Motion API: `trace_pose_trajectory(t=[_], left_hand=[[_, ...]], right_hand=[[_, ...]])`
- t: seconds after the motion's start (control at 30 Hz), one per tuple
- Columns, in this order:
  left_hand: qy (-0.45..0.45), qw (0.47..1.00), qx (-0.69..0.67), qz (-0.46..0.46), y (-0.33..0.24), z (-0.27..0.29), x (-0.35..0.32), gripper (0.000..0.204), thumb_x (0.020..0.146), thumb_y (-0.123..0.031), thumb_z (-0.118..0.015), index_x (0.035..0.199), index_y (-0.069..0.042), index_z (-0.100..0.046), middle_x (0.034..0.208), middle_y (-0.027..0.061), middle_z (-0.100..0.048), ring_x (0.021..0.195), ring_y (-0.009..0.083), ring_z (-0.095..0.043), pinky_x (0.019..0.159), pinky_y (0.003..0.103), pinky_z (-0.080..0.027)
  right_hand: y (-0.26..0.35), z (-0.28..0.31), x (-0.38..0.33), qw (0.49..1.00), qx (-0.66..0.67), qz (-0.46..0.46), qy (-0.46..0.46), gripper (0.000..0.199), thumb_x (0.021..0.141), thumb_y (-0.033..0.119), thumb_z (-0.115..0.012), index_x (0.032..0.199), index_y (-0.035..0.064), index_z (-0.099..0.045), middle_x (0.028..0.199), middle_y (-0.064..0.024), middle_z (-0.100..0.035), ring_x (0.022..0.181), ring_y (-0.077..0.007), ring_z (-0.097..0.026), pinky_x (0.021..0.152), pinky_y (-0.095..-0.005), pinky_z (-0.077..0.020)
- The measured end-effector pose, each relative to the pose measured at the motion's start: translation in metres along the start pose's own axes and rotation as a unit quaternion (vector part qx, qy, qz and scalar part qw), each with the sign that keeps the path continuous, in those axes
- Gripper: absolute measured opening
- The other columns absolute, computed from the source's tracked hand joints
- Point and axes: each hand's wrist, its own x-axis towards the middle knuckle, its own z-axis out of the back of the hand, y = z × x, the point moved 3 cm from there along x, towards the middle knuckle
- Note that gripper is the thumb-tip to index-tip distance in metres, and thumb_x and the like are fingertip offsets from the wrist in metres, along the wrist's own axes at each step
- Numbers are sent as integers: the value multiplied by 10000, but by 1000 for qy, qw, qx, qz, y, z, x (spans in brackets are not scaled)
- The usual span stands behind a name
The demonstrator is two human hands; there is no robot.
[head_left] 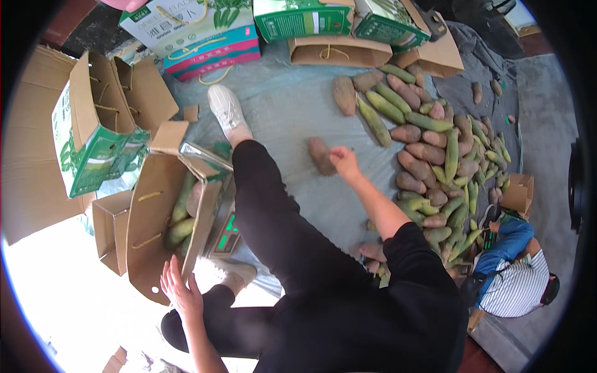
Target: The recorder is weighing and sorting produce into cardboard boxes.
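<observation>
My right hand [344, 163] is closed at the end of a reddish-brown root vegetable [320, 155], over the plastic sheet between my legs and the pile. The fingertips are small in view, so the exact grip is hard to make out. My left hand [181, 293] has its fingers stretched out at the near edge of an opened carton [142, 231]. Whether it touches the cardboard I cannot tell. Inside that carton lie several green radishes [181, 211] and a reddish root [194, 199]. The carton rests on a scale with a lit green display [229, 233].
A large pile of green radishes [452, 155] and reddish roots [425, 152] spreads on my right. Green-printed cartons [303, 22] line the far side; more cartons [93, 133] stand on the left. Another person [513, 286] sits low at the right beyond the pile.
</observation>
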Motion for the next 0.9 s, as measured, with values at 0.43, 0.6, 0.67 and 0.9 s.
trace_pose_trajectory(t=[0.43,0.6,0.67,0.9], left_hand=[[-15,997,-37,-63,13,13,-14,606,770,-32,-581,1347,-64,-396,1304,128,-488,1277,343,-357,1044,453,-275],[5,998,-49,-40,36,11,-30,624,762,-62,-603,1351,-121,-408,1324,112,-469,1275,350,-362,1051,472,-272],[6,999,-45,-26,43,6,-34,625,765,-72,-604,1355,-130,-406,1322,104,-473,1277,343,-363,1056,481,-262],[-28,999,33,5,55,-13,-42,594,792,-128,-604,1352,-164,-408,1297,99,-492,1289,290,-368,1064,521,-213]], right_hand=[[-91,10,-185,923,-309,-38,228,202,793,196,-619,927,46,-642,824,-99,-660,807,-202,-626,732,-334,-489],[-95,17,-194,933,-247,-91,244,220,787,206,-620,938,45,-628,859,-110,-659,833,-230,-627,741,-335,-494],[-95,16,-187,926,-266,-96,249,231,784,202,-623,951,43,-626,874,-113,-659,843,-238,-627,747,-336,-496],[-58,17,-104,957,-290,-3,18,405,695,182,-720,1062,55,-606,996,-180,-611,944,-326,-592,834,-381,-480]])
